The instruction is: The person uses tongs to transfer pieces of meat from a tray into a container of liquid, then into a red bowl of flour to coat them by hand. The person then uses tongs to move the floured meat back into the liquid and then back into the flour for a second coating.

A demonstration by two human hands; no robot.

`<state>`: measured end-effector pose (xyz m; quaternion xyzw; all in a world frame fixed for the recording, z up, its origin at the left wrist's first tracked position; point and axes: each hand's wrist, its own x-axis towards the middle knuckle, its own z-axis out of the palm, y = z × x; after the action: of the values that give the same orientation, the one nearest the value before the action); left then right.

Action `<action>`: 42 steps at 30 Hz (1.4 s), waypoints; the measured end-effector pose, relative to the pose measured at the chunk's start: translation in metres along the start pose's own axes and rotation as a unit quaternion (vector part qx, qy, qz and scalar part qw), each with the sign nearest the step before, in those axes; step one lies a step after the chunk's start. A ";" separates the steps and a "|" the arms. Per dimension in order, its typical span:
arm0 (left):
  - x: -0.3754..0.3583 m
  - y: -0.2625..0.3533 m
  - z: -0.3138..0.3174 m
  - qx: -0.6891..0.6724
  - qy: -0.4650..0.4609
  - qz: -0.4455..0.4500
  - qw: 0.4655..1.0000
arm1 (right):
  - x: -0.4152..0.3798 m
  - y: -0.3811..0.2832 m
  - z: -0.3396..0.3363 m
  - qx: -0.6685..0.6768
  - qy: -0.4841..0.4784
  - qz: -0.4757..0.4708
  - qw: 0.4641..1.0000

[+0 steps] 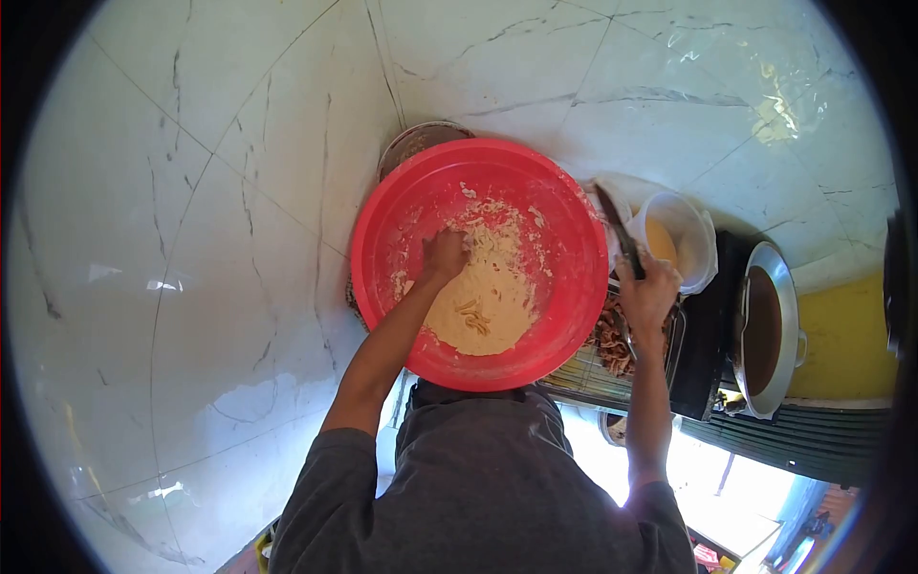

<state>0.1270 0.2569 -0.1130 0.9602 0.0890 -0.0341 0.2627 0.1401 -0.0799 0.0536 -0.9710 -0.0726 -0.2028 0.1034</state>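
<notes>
A large red basin [382,320] in front of me holds pale flour [507,297], clumpy along its far side. Inside it, my left hand [446,254] is closed at the flour's left edge, its fingertips partly hidden. Several pale yellowish strips [474,317] lie on the flour near me. Right of the basin, my right hand [648,292] is closed around a long, narrow dark utensil [617,218], its far end pointing up and left past the basin rim. Below that hand, brown meat pieces [612,337] lie on a wire rack [579,376].
A clear plastic tub [696,239] with yellowish contents stands beyond my right hand. Farther right, a wide metal pan [792,330] of brown liquid sits beside a black surface [703,335]. Another round container [411,139] shows behind the basin. Marbled tile walls [258,163] enclose the left and back.
</notes>
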 end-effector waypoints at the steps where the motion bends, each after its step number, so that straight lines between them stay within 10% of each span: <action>1: 0.001 0.004 0.001 0.024 -0.011 0.021 0.999 | 0.004 0.007 -0.007 -0.025 -0.002 0.045 0.999; 7: -0.001 0.030 0.019 0.061 0.009 0.046 0.997 | 0.027 0.054 -0.037 -0.130 -0.063 0.195 0.970; 16: 0.012 0.041 0.020 0.192 -0.020 0.146 0.970 | 0.063 0.084 -0.015 -0.203 -0.233 0.165 0.937; 25: 0.013 0.013 0.005 -0.118 0.014 -0.072 0.990 | 0.076 0.107 0.024 -0.180 -0.291 0.183 0.922; 42: 0.033 -0.049 0.046 -0.335 0.026 -0.185 0.923 | 0.043 0.102 0.000 -0.092 -0.122 0.225 0.962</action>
<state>0.1495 0.2803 -0.1808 0.7831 0.2776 -0.0255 0.5560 0.1973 -0.1740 0.0534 -0.9851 0.1544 -0.0603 0.0469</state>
